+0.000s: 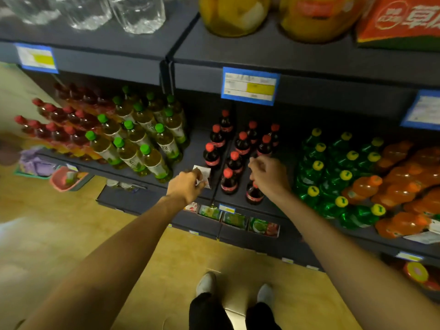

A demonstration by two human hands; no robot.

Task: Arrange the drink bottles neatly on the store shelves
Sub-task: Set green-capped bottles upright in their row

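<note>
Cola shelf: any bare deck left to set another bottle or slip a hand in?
Bare shelf deck lies between the green-capped tea bottles and the cola bottles, running back; the left hand holds a white slip at its front. A narrower strip separates cola from the green soda bottles. Tea, green soda and orange bottles are packed tight.

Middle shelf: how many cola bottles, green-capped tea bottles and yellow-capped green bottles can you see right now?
Cola bottles: 10, one with its cap partly behind the right hand
Green-capped tea bottles: 12
Yellow-capped green bottles: 11 caps showing
Total: 33
</note>
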